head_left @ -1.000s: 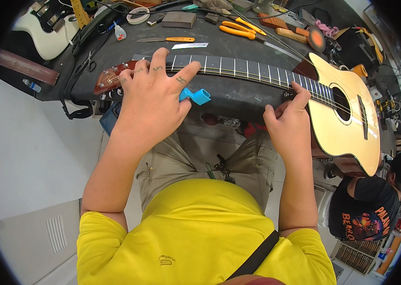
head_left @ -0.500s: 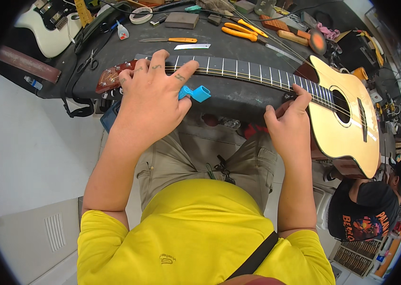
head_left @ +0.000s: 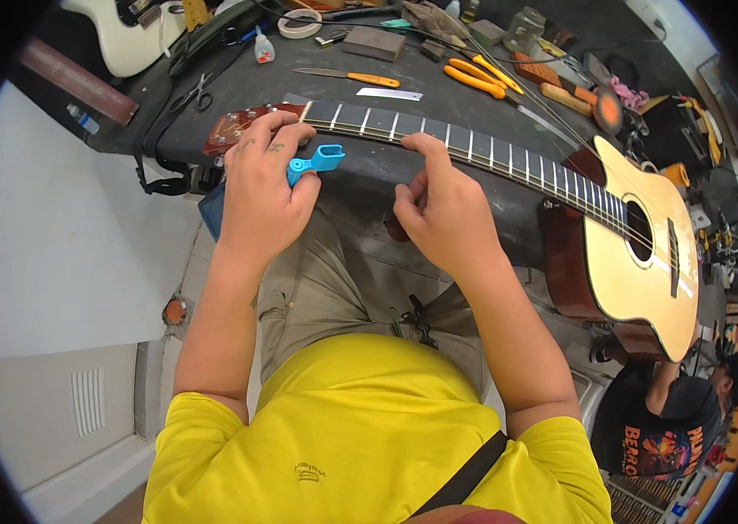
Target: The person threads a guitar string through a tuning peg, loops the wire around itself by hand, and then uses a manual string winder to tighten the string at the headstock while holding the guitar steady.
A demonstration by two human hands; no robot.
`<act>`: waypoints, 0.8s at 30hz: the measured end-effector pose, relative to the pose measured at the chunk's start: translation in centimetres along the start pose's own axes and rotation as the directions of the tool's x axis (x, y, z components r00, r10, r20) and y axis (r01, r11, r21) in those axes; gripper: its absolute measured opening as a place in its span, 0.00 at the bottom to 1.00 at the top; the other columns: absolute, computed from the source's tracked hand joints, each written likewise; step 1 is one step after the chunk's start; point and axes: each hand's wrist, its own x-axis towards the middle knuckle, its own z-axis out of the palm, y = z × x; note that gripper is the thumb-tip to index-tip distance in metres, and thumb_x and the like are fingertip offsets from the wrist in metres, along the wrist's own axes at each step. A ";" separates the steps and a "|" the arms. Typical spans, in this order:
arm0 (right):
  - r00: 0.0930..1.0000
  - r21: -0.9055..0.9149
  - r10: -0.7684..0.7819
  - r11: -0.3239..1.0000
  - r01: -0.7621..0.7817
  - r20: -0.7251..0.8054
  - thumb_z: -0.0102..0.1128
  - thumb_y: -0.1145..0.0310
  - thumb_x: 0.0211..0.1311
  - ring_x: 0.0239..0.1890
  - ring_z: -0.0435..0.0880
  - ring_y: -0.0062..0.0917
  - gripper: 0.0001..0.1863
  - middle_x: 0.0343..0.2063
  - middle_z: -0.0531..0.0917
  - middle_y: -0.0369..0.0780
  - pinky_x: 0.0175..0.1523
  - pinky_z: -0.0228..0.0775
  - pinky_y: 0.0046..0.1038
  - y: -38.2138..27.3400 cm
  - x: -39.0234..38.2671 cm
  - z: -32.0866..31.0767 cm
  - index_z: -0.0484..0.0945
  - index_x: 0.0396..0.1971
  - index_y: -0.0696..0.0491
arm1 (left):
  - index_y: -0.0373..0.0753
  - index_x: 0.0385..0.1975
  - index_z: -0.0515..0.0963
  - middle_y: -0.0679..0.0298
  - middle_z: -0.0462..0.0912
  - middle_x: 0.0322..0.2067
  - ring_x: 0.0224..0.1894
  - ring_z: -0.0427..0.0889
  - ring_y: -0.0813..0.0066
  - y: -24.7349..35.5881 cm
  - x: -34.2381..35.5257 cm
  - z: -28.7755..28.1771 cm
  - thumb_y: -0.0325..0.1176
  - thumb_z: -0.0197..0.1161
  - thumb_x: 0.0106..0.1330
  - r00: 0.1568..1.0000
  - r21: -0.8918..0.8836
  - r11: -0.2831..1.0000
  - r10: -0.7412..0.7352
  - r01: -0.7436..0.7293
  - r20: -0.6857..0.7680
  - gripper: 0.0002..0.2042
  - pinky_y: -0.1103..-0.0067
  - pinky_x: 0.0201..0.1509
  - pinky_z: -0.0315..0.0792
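An acoustic guitar (head_left: 622, 293) lies face up with its neck across the black bench edge, headstock to the left and pale body to the right. My left hand (head_left: 266, 188) is closed around a blue string winder (head_left: 324, 159), whose cupped end sticks out beside the thumb. Its fingers bend over the strings by the nut, next to the reddish-brown headstock (head_left: 227, 131). My right hand (head_left: 452, 210) touches the strings on the fretboard (head_left: 496, 157) with the index fingertip. The thumb stands apart below it, the other fingers are curled, and I see nothing held.
Beyond the neck lie an orange-handled knife (head_left: 347, 77), a steel ruler piece (head_left: 389, 93), orange pliers (head_left: 475, 79), a grey block (head_left: 373, 42) and scissors (head_left: 193, 94). A white guitar body (head_left: 116, 35) rests far left. Another person (head_left: 662, 424) is at the lower right.
My right hand has slid left along the neck, from near the body toward the middle. My left hand has drawn its fingers in by the nut, still holding the string winder. The view has shifted slightly.
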 end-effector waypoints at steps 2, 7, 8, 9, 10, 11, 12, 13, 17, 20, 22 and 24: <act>0.999 -0.028 -0.017 0.999 0.016 -0.048 0.71 0.75 0.64 0.31 0.88 0.42 0.34 0.26 0.84 0.41 0.39 0.80 0.43 0.7 0.1 0.6 0.70 0.69 0.48 | 0.40 0.56 0.85 0.55 0.82 0.61 0.66 0.81 0.50 -0.7 -0.1 -0.4 0.28 0.66 0.58 1.000 -0.012 1.000 0.001 -0.001 0.001 0.22 0.57 0.69 0.68; 0.994 0.078 0.004 0.997 0.005 -0.114 0.71 0.76 0.62 0.29 0.89 0.39 0.34 0.26 0.84 0.39 0.38 0.81 0.40 3.1 0.0 2.9 0.70 0.68 0.46 | 0.42 0.58 0.84 0.56 0.82 0.62 0.66 0.80 0.51 -0.3 0.5 -0.3 0.29 0.65 0.58 0.999 -0.058 0.997 0.047 -0.047 -0.003 0.24 0.58 0.69 0.69; 0.986 0.085 -0.029 0.995 0.043 -0.163 0.71 0.77 0.62 0.29 0.89 0.37 0.34 0.26 0.84 0.39 0.38 0.82 0.39 3.5 -0.1 3.3 0.70 0.67 0.46 | 0.42 0.58 0.84 0.56 0.82 0.62 0.66 0.80 0.51 -0.2 0.6 -0.2 0.29 0.65 0.58 0.999 -0.056 0.997 0.047 -0.047 0.000 0.24 0.58 0.69 0.69; 0.986 0.086 -0.029 0.995 0.043 -0.162 0.71 0.77 0.62 0.29 0.89 0.37 0.34 0.26 0.84 0.39 0.38 0.82 0.39 3.5 0.0 3.5 0.70 0.67 0.46 | 0.41 0.59 0.83 0.55 0.82 0.63 0.66 0.80 0.49 -0.1 0.7 -0.1 0.27 0.64 0.58 0.998 -0.001 0.998 0.056 -0.056 0.024 0.25 0.57 0.71 0.69; 0.985 0.094 -0.024 0.995 0.040 -0.170 0.71 0.77 0.61 0.28 0.88 0.35 0.34 0.26 0.84 0.38 0.37 0.82 0.38 3.6 0.0 3.7 0.70 0.67 0.45 | 0.39 0.59 0.83 0.53 0.82 0.64 0.67 0.80 0.47 -0.1 0.7 -0.1 0.26 0.63 0.58 0.997 0.053 0.996 0.064 -0.066 0.049 0.25 0.57 0.72 0.69; 0.984 0.101 -0.019 0.994 0.037 -0.179 0.71 0.78 0.61 0.28 0.88 0.34 0.35 0.26 0.84 0.37 0.37 0.82 0.37 3.6 0.0 3.8 0.70 0.67 0.45 | 0.39 0.59 0.83 0.53 0.82 0.64 0.67 0.80 0.47 0.0 0.9 -0.2 0.26 0.63 0.58 0.997 0.054 0.996 0.063 -0.066 0.050 0.25 0.57 0.72 0.69; 0.984 0.102 -0.016 0.994 0.034 -0.176 0.71 0.78 0.61 0.28 0.88 0.34 0.35 0.26 0.84 0.37 0.37 0.82 0.37 3.7 0.0 3.9 0.70 0.67 0.45 | 0.40 0.59 0.83 0.54 0.82 0.65 0.67 0.80 0.47 0.1 0.9 -0.2 0.26 0.63 0.57 0.998 0.027 0.997 0.066 -0.066 0.017 0.25 0.56 0.73 0.68; 0.983 0.100 -0.023 0.994 0.042 -0.183 0.71 0.78 0.60 0.27 0.88 0.33 0.35 0.27 0.84 0.37 0.37 0.82 0.36 3.8 0.0 3.9 0.70 0.67 0.45 | 0.40 0.59 0.83 0.54 0.82 0.65 0.67 0.80 0.47 0.1 1.0 -0.2 0.26 0.63 0.57 0.998 0.001 0.998 0.067 -0.067 -0.017 0.25 0.56 0.73 0.68; 0.983 0.091 -0.022 0.995 0.039 -0.181 0.72 0.78 0.59 0.27 0.88 0.32 0.36 0.29 0.86 0.37 0.36 0.81 0.35 4.0 0.1 4.0 0.69 0.67 0.45 | 0.40 0.58 0.83 0.55 0.82 0.65 0.67 0.80 0.46 -0.6 0.8 0.3 0.27 0.62 0.58 0.997 0.034 0.998 0.059 -0.061 0.050 0.25 0.55 0.73 0.68; 0.980 0.096 -0.065 0.992 0.085 -0.190 0.73 0.78 0.58 0.27 0.88 0.31 0.38 0.31 0.87 0.36 0.36 0.81 0.35 4.1 -0.1 4.0 0.69 0.69 0.45 | 0.45 0.57 0.84 0.58 0.80 0.65 0.68 0.77 0.50 -0.5 0.9 0.5 0.31 0.66 0.58 0.998 -0.011 0.998 0.054 -0.054 -0.011 0.24 0.54 0.71 0.65; 0.975 0.080 -0.073 0.993 0.092 -0.211 0.73 0.77 0.58 0.27 0.88 0.32 0.39 0.31 0.87 0.36 0.36 0.81 0.35 3.7 0.0 4.1 0.69 0.69 0.44 | 0.45 0.58 0.84 0.57 0.79 0.65 0.68 0.77 0.50 -0.6 0.9 0.6 0.31 0.66 0.58 0.999 0.034 0.999 0.012 -0.014 0.049 0.25 0.54 0.72 0.63; 0.969 0.064 -0.082 0.993 0.099 -0.232 0.74 0.77 0.57 0.28 0.88 0.33 0.40 0.32 0.88 0.36 0.36 0.81 0.36 3.5 0.2 3.9 0.70 0.70 0.44 | 0.46 0.59 0.84 0.57 0.79 0.65 0.69 0.76 0.50 -0.4 0.9 0.4 0.31 0.66 0.58 0.999 0.051 0.998 0.020 -0.022 0.038 0.25 0.54 0.71 0.63</act>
